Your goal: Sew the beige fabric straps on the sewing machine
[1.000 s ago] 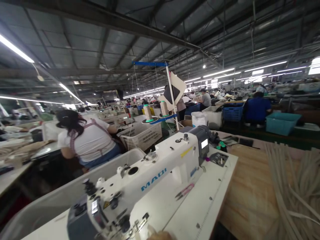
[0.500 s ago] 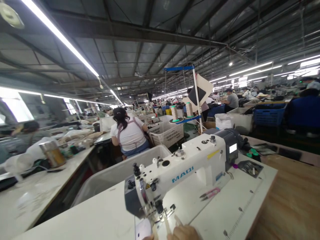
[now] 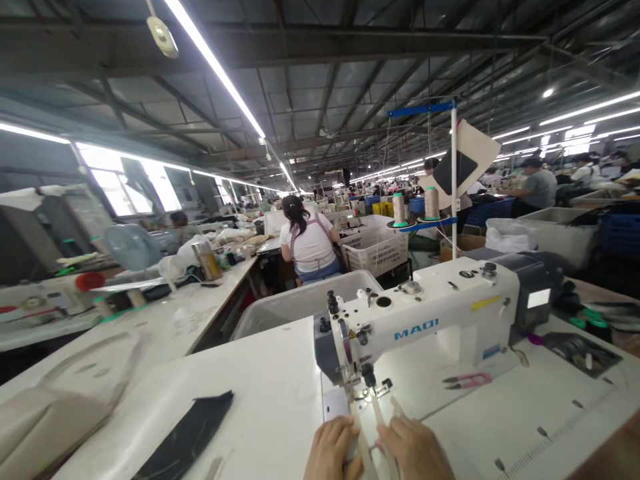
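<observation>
Pale cream fabric strips (image 3: 377, 410) run from the needle area of a white sewing machine (image 3: 425, 323) toward me. My left hand (image 3: 333, 448) rests on the machine table left of the strips, its fingers curled against the edge of one. On the other side, my right hand (image 3: 414, 448) pinches a strip between thumb and fingers. Both hands are just in front of the presser foot (image 3: 369, 393). The lower ends of the strips pass out of the frame, and my palms hide part of them.
Pink-handled thread snips (image 3: 469, 381) lie right of the needle on the table. A black fabric piece (image 3: 187, 437) and beige panels (image 3: 47, 433) are at left. Thread cones (image 3: 431, 203) stand behind the machine. Beyond a white bin (image 3: 305, 303) sits a co-worker (image 3: 313, 247).
The view has swung left and down, so the machine appears further right and lower. Both hands now show more fully, and the black fabric and beige panels have come into view.
</observation>
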Motion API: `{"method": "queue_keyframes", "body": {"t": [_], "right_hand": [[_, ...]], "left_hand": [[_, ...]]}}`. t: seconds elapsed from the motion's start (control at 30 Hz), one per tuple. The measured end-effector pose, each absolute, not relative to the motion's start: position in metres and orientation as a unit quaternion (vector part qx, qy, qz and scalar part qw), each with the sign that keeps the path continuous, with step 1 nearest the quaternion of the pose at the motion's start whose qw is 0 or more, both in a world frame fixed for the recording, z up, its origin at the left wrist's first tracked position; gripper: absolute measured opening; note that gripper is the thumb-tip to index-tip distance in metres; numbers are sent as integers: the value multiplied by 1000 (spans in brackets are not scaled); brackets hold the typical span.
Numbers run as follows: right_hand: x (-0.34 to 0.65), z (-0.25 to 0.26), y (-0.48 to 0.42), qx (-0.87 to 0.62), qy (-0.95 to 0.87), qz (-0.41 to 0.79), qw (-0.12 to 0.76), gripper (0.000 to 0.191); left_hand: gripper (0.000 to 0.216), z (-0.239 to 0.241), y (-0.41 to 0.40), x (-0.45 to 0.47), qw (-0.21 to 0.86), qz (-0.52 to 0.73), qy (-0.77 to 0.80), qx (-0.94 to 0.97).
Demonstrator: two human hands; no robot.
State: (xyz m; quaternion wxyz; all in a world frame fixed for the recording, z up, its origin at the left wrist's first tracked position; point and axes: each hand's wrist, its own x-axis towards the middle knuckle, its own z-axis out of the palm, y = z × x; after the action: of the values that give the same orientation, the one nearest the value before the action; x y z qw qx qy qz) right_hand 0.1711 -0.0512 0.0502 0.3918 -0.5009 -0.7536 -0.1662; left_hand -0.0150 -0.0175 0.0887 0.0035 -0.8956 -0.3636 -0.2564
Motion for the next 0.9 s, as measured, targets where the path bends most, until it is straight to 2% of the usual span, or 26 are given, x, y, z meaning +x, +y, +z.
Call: {"method": "queue_keyframes", "body": {"t": [0.1, 0.27, 0.5, 0.9], "right_hand": [[174, 53, -60, -512, -760, -136, 377, 17], [184, 58, -77, -507, -789, -75, 340, 17], [190, 58, -82, -517, -801, -48, 300, 18], [196, 47, -84, -513, -805, -53, 293, 21]], "left_hand": [[15, 95, -27, -10, -39, -252, -388, -886], [18, 100, -38, 0, -87, -247, -408, -874], [23, 92, -40, 1, -91, -235, -423, -870], [14, 87, -43, 3, -80, -236, -415, -875]]}}
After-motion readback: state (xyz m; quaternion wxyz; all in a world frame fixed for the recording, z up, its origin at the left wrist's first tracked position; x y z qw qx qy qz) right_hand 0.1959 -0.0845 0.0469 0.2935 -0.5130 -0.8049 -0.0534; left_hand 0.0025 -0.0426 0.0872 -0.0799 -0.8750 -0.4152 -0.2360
